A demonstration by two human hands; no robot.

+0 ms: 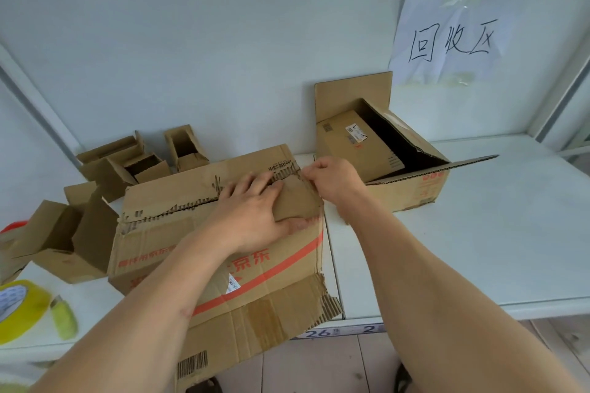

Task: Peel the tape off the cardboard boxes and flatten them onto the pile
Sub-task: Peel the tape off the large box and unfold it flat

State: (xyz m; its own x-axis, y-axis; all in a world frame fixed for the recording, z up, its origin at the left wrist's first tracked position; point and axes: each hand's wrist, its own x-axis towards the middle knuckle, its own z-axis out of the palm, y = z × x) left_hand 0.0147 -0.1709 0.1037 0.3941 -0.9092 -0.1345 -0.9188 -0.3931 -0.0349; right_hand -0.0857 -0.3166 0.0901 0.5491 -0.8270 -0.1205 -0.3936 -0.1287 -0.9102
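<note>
A large worn cardboard box (178, 242) with red stripes and print lies on the white shelf in front of me, its torn flaps meeting along a ragged seam. My left hand (252, 214) presses flat on the top near the seam's right end, thumb under a lifted brown patch. My right hand (332, 182) pinches something at the box's far right corner, where the tape is too thin to make out. An open box (412, 182) at the back right holds flattened cardboard standing inside it.
Several small open boxes (127, 163) stand at the back left and left. A yellow tape roll (19, 309) and a green utility knife (64, 316) lie at the front left. A paper sign (447, 41) hangs on the wall. The white shelf (479, 233) extends to the right.
</note>
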